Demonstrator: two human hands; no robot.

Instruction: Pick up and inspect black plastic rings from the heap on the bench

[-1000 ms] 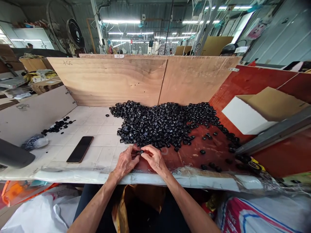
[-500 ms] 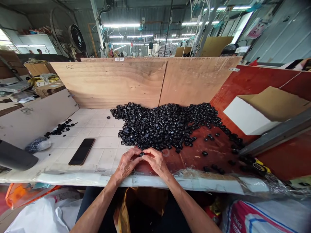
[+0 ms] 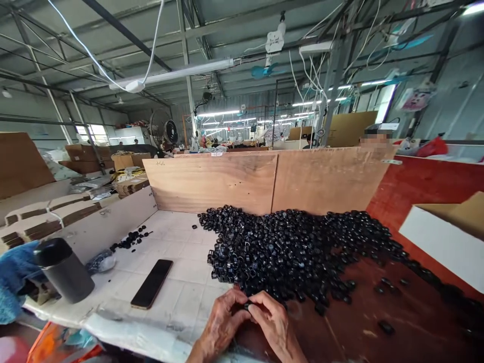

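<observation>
A big heap of small black plastic rings [image 3: 295,252] covers the middle of the worktable [image 3: 181,297]. At its near edge my left hand [image 3: 223,322] and my right hand [image 3: 274,325] meet fingertip to fingertip, both pinched on one small black ring [image 3: 246,305]. My wrists run off the bottom of the picture.
A black phone [image 3: 152,284] lies left of my hands. A dark flask [image 3: 64,269] stands at the far left, by a small plastic bag [image 3: 99,262] and a few loose black parts [image 3: 130,239]. Plywood boards [image 3: 264,181] wall the back; a cardboard box [image 3: 448,237] sits right.
The camera has tilted up, showing the roof and the flask. My hands stay together at the heap's near edge, still pinching a ring.
</observation>
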